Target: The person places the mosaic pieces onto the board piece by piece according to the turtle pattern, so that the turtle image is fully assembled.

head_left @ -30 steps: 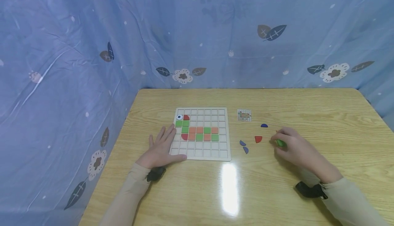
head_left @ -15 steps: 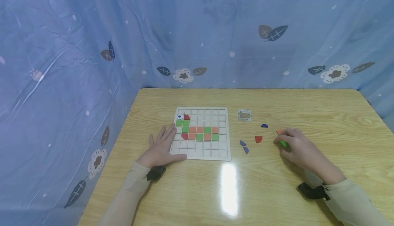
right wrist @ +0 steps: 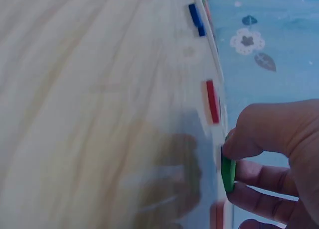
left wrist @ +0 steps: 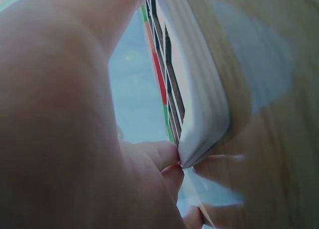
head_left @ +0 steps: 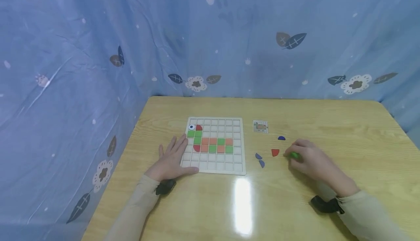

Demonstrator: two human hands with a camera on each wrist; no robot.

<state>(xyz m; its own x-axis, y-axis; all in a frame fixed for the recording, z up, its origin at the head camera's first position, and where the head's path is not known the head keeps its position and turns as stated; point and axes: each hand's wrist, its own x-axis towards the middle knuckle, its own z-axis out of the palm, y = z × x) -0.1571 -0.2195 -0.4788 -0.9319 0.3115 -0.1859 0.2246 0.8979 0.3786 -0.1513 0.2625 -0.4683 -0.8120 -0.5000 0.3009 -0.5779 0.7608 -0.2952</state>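
Note:
My right hand pinches a small green tile between thumb and fingers, low over the table to the right of the loose pieces. A red quarter-round piece lies just left of its fingertips. My left hand rests with spread, straight fingers on the left edge of a white grid board. On the board, green and orange squares, two red rounded pieces and a white eye piece form an animal-like figure. In the left wrist view, fingers touch the board's corner.
Two light blue half-round pieces and a dark blue one lie between board and right hand. A small picture card is at the board's right. A blurred orange-red piece shows below the right hand. Blue curtains border the table.
My right hand shifted slightly right, then back left toward the red piece, still pinching the green tile. An orange piece beside it, seen half a second ago, is now hidden. The left hand stayed put.

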